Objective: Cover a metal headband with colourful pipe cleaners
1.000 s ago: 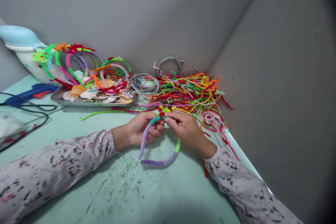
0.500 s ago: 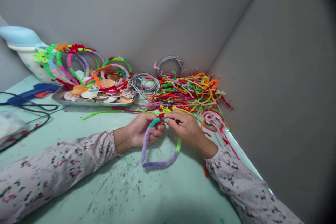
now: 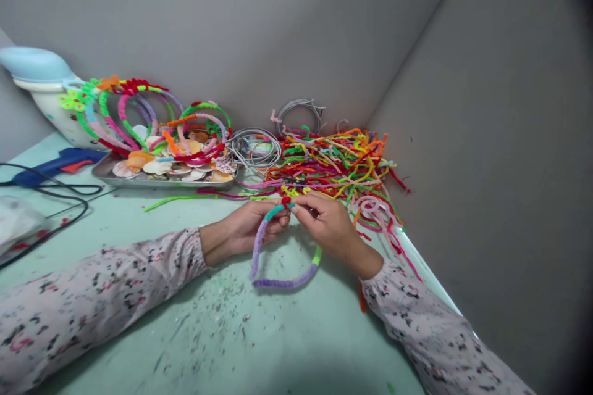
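Between my two hands hangs a pipe-cleaner ring, fuzzy and banded in purple, teal and bright green, with a small red piece at its top. My left hand is closed around the upper left part of the ring, by the teal band. Thumb and finger of my right hand pinch it beside the red piece, partly hiding the ring's upper right side. The lower curve of the ring hangs over the pale green table.
Behind my hands lies a heap of coloured pipe cleaners beside coiled grey wire. A metal tray holds shells and several finished-looking hoops. At left are a blue glue gun, its black cable and a white-and-blue container.
The ring has shifted slightly up and right, its lower curve rising a little. The red piece at its top shows a bit higher. Both hands keep their hold.
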The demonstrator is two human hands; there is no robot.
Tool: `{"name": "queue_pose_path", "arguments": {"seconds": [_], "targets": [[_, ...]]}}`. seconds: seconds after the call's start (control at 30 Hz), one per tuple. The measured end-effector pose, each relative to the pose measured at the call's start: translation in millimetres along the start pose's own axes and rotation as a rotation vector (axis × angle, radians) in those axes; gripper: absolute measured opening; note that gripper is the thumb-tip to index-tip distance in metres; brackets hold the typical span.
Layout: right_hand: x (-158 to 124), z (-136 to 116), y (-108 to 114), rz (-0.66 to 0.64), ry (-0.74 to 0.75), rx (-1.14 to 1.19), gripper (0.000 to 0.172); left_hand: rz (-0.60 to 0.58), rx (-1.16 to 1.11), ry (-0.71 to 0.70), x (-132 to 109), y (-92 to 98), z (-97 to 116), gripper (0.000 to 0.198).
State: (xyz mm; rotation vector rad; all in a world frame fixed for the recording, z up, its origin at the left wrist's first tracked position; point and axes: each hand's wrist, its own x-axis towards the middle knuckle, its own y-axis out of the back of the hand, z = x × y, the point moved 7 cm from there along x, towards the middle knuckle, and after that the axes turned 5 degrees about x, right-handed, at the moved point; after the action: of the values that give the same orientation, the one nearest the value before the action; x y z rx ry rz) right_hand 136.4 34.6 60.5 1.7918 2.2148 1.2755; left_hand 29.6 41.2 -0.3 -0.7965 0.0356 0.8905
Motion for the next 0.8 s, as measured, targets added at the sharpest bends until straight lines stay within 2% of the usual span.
{"name": "queue_pose_path", "arguments": {"seconds": [0.17, 0.6, 0.8], "targets": [[-1, 0, 0, 0.012, 0.001, -0.073, 0.014, 0.001, 0.03, -0.029, -1, -0.2, 5, 0.009], [-2, -1, 0, -0.012, 0.067, -0.034, 0.012, -0.121, -0.077, 0.144, 2, 7.0, -9, 0.011], [-2, -1, -2, -0.014, 0.064, -0.015, 0.013, -0.079, -0.05, 0.076, 2, 4.5, -5, 0.009]]}}
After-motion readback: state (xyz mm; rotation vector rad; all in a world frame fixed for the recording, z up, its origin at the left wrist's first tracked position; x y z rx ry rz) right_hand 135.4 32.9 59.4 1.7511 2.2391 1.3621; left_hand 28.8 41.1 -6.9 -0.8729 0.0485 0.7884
